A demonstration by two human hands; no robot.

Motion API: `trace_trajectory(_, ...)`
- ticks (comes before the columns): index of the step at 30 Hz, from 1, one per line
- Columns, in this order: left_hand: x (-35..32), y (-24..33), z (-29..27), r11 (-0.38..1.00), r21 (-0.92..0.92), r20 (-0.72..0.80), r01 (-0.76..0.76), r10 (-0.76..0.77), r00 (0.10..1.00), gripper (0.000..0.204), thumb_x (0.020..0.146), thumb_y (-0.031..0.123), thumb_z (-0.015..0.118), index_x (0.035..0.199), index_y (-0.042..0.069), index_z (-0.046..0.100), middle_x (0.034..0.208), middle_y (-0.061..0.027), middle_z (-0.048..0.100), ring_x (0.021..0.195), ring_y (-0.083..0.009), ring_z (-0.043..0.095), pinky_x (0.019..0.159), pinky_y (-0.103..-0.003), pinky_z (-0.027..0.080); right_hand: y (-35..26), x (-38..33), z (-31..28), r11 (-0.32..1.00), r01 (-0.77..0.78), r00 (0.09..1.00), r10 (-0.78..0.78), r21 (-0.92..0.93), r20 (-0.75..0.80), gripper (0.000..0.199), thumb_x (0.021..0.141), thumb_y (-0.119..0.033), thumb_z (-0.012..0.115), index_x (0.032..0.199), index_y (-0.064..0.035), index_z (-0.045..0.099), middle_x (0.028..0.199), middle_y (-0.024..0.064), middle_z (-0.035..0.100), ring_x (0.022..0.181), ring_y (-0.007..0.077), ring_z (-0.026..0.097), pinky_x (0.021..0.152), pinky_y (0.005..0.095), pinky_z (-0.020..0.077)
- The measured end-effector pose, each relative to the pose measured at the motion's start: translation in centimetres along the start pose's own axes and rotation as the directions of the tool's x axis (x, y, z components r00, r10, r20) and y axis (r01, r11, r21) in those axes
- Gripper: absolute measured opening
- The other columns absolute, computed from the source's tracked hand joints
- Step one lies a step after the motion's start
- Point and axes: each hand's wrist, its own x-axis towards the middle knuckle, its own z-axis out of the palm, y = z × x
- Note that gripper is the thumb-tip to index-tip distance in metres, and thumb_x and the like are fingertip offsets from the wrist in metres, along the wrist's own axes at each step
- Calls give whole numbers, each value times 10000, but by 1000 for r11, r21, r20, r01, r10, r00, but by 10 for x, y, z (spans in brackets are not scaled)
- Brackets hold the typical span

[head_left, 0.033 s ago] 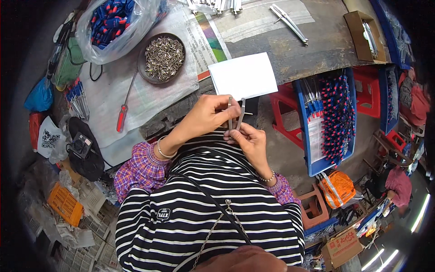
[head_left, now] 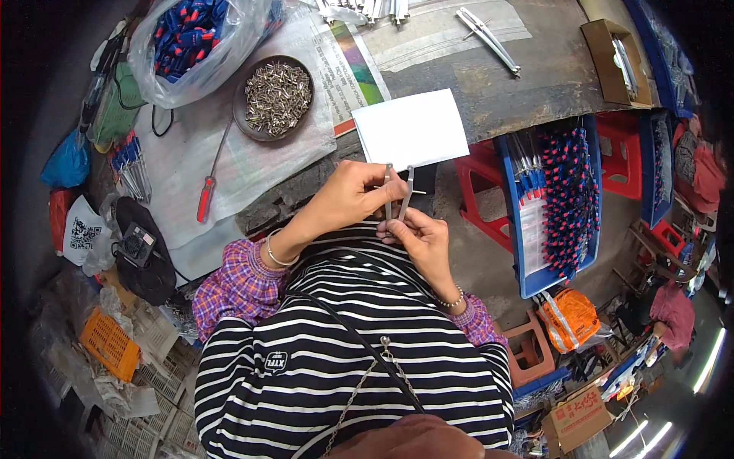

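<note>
While the left hand (head_left: 353,193) pinches one leg of a V-shaped metal tool (head_left: 406,196), the right hand (head_left: 425,241) clasps its lower end; white paper (head_left: 410,126) lies at twelve o'clock.

The tool (head_left: 406,191) is silvery grey, the sleeves (head_left: 238,284) purple plaid.

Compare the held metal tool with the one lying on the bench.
The held tool is gripped by the left hand and right hand; the bench tool lies untouched. The held tool's legs spread in a V; the bench tool's lie closer together. Hands cover part of the held tool, not the bench tool. Both are two-legged metal.
</note>
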Motion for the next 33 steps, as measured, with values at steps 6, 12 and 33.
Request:
trace_trajectory(6, -3, 1, 4, 995, -8, -115, -96, 94, 989, 151, 811, 30, 610, 945, -37, 586, 791, -15, 604, 709, -50, 557, 610, -191, 465, 1, 1, 0, 1000, 2, 1000, -2, -9, 10, 172, 866, -13, 532, 999, 76, 597, 833, 125, 655, 739, 159, 647, 667, 249, 548)
trace_trajectory(12, -2, 2, 3, 992, -102, -90, -79, 70, 993, 182, 814, 16, 597, 985, -46, 581, 831, -42, 613, 729, -61, 572, 656, -200, 485, 0, 1, 0, 997, -14, 1000, 16, 74, -24, 181, 847, -7, 555, 1004, 64, 610, 814, 97, 663, 730, 132, 643, 652, 236, 538)
trace_trajectory(33, -8, 15, 8, 958, 87, -202, -273, 286, 937, 101, 752, -14, 617, 835, -71, 606, 727, -90, 639, 643, -105, 623, 571, -221, 503, -34, 8, 0, 982, 15, 1000, -18, 189, 12, 608, 773, 44, 627, 1313, 52, 347, 1226, 165, 493, 1082, 201, 530, 880, 279, 458)
